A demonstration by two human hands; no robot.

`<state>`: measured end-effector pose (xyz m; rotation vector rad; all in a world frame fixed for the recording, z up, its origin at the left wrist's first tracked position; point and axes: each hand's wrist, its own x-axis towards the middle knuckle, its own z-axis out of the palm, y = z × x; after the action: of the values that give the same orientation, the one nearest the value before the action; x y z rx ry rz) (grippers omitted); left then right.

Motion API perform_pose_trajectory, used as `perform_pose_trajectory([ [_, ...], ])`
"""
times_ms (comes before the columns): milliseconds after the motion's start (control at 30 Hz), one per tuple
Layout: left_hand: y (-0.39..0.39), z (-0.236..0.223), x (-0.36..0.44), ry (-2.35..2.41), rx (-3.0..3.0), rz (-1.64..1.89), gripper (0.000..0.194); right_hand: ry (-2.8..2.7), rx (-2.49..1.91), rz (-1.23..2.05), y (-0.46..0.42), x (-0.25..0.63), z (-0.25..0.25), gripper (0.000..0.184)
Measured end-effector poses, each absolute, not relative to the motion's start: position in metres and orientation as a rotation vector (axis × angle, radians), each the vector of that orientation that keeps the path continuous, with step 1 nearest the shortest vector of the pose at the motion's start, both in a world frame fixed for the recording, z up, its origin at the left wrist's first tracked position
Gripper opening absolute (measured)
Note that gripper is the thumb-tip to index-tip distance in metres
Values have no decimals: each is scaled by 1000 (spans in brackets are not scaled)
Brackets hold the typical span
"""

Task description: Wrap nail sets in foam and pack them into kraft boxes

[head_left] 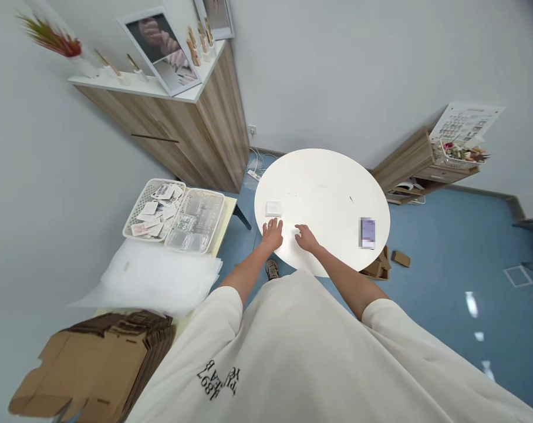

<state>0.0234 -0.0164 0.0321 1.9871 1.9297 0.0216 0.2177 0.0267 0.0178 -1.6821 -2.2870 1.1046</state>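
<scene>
A small flat white case [273,208] lies near the left edge of the round white table [323,176]; its exact kind is hard to make out. Just in front of it is my left hand [272,233], fingers spread, with the fingertips at or close to its near edge. My right hand [306,237] hovers over or rests on the tabletop to the right, its index finger stretched out and nothing visible in it. Toward the table's right side lies a purple rectangular item [367,233], blurred by pixels.
On a side table at left stand a white basket of cards and packets [154,210] and a basket of clear plastic boxes [195,220]. Foam sheets [156,276] and flattened cardboard boxes [90,364] lie nearer. A wooden cabinet [213,117] stands behind; small cardboard boxes [401,258] are on the floor.
</scene>
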Motion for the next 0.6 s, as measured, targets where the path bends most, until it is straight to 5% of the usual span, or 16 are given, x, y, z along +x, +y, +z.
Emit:
perform_pose_trajectory([
  [600, -235, 65, 77, 2216, 1688, 82, 59, -2504, -1217, 1090, -121, 242, 42, 46],
])
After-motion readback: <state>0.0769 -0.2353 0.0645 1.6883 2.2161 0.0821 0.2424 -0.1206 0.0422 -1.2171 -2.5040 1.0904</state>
